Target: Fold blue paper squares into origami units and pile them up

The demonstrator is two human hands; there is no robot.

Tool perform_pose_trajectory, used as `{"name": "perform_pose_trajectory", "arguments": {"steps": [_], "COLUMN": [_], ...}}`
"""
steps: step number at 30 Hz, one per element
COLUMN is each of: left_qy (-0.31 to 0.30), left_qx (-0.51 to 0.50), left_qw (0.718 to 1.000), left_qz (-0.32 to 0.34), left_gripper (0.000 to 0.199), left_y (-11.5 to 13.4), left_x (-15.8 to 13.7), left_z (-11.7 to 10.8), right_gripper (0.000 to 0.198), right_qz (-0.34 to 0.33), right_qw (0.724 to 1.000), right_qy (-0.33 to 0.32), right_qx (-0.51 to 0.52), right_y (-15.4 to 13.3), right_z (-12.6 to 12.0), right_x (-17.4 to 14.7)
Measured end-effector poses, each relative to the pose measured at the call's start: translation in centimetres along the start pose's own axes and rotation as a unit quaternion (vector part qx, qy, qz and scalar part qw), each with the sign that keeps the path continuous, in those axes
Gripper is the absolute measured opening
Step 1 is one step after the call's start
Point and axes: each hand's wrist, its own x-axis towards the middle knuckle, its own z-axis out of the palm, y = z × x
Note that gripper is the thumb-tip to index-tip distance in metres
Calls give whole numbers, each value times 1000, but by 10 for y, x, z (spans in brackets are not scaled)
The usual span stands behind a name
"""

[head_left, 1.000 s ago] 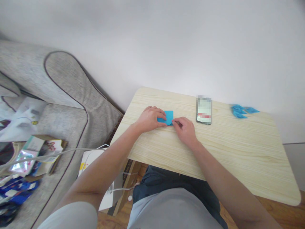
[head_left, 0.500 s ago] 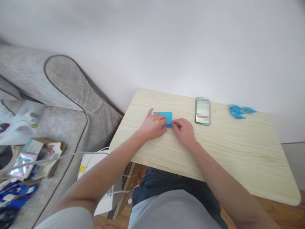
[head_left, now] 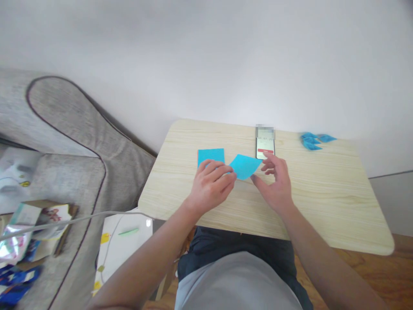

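A single sheet of blue paper (head_left: pixel 245 166) is raised a little off the table, its corners pointing left and right. My left hand (head_left: pixel 213 183) pinches its left corner between closed fingers. Beside the sheet's right edge is my right hand (head_left: pixel 274 178), thumb and fingers apart; the thumb is close to the lower edge, and I cannot tell whether it touches. Partly behind my left hand lies more square blue paper (head_left: pixel 211 155), flat on the table, with a thin reddish edge showing at its left.
A phone (head_left: pixel 265 144) with a lit screen lies past my right hand. Several folded blue paper pieces (head_left: pixel 311 140) rest at the table's (head_left: pixel 335 198) back right. On the left stands a grey sofa (head_left: pixel 122 168) holding boxes (head_left: pixel 48 219); a cable (head_left: pixel 106 213) crosses in front.
One blue sheet has come off the square paper and moved right, held by my left hand. My right hand has moved right and spread its fingers. The view has shifted slightly.
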Motion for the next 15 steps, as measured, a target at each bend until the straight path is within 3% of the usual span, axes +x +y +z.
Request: {"name": "perform_pose_trajectory", "arguments": {"steps": [4,8,11,15], "left_qy": [-67,-118,-133,-105], "left_qx": [-21,-44,-50,-38], "left_qw": [997,992,990,987], "left_qz": [28,28,-11,-117], "left_gripper": [14,11,11,21], "left_y": [27,50,59,56], "left_x": [-14,-17,-18,-25], "left_z": [32,47,47,40], "right_gripper": [39,29,26,27], "right_qz": [-86,-113,-100,-83], "right_qw": [986,974,977,985], "right_qy": [-32,-85,-95,-66], "right_qx": [-138,-179,-164,-135], "right_y": [9,17,21,24], "right_z": [-44,-53,-51,-51], "right_x": [-39,-68,-78,-83]}}
